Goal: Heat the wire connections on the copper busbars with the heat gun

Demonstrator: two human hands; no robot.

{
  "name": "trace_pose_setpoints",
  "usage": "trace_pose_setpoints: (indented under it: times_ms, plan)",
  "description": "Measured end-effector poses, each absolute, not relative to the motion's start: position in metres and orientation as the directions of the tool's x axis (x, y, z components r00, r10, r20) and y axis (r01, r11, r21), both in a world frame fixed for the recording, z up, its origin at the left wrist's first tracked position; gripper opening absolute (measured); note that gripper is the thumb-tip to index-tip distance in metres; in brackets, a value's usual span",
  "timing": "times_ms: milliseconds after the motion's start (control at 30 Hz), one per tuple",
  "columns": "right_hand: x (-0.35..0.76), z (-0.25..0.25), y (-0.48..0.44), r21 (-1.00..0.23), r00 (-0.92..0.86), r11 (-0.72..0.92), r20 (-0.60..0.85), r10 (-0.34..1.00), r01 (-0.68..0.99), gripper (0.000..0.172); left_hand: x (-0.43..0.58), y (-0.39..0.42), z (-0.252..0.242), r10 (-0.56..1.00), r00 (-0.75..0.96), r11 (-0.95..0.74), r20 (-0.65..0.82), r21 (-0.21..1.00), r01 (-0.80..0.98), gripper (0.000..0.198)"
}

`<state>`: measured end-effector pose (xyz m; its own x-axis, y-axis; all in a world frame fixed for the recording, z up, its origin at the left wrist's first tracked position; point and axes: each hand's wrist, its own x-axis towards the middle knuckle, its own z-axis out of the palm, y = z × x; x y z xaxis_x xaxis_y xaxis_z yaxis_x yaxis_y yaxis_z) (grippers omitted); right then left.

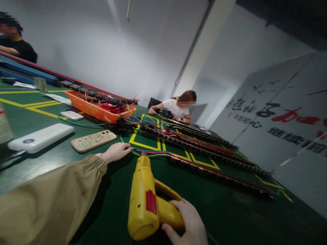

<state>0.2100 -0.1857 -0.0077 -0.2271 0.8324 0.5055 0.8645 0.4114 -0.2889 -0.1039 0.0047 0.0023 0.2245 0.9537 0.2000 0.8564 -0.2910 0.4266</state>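
Observation:
My right hand (187, 223) is wrapped round the handle of a yellow heat gun (146, 197), whose nozzle points at a bundle of coloured wires (150, 152) on the green table (230, 211). My left hand (116, 151), in a tan sleeve, reaches to the wires' near end with its fingers pinched together on them. The wires run into a long dark socket strip (217, 175) that lies across the table.
Several more socket strips (199, 144) lie side by side behind. An orange basket (98, 110) holds wired parts. A phone (93, 140), a white power bank (41, 137) and a small white device (72, 115) lie at left. Two other people sit at the table's far side.

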Motion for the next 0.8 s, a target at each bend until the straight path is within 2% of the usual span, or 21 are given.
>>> trace_pose_setpoints:
  times_ms: [233, 433, 800]
  plan:
    - [0.235, -0.020, -0.191, -0.186, -0.127, 0.276, 0.563, 0.816, 0.943, 0.051, -0.103, 0.001, 0.006, 0.952, 0.228, -0.294, 0.204, 0.405, 0.866, 0.040]
    - [0.235, -0.018, -0.192, -0.135, -0.087, 0.207, 0.599, 0.796, 0.969, 0.049, -0.102, -0.001, 0.007, 0.951, 0.237, -0.299, 0.201, 0.382, 0.875, 0.038]
    - [0.232, -0.021, -0.186, -0.037, -0.157, 0.251, 0.692, 0.704, 0.967, 0.045, -0.100, 0.001, 0.007, 0.949, 0.235, -0.297, 0.210, 0.349, 0.889, 0.040]
